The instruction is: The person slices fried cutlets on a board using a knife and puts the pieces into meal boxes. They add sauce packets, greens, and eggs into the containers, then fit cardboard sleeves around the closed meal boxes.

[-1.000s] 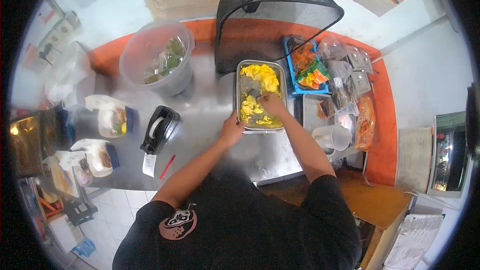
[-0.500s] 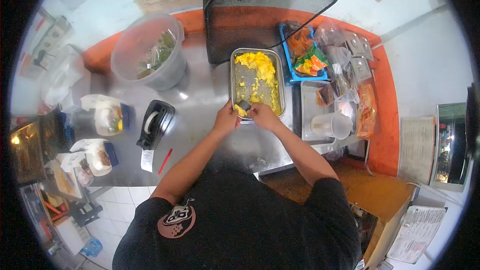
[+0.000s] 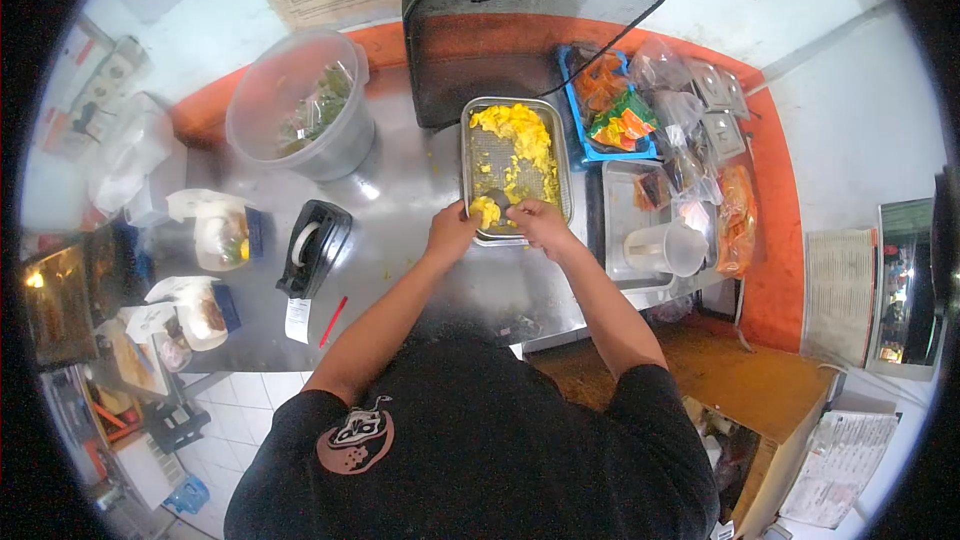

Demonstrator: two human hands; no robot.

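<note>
A rectangular metal tray (image 3: 567, 180) lies on the steel table, with yellow scrambled-egg-like food (image 3: 518, 132) along its back and right side. My right hand (image 3: 541, 225) is closed on a small dark scoop (image 3: 498, 198) low in the tray. Beside the scoop is a small heap of the yellow food. At the tray's near left corner is my left hand (image 3: 453, 232), its fingers closed around the rim. The fingertips of both hands are partly hidden.
Behind the tray stands a black mesh cover (image 3: 430, 60). A large clear bucket (image 3: 335, 145) with green leaves is at the back left, a tape dispenser (image 3: 318, 248) nearer. A blue basket (image 3: 572, 105) and a clear jug (image 3: 665, 250) are on the right.
The yellow food in the tray's near left part has been gathered or moved. My right hand and the scoop came toward the near edge, then shifted slightly right. The camera view has tilted down.
</note>
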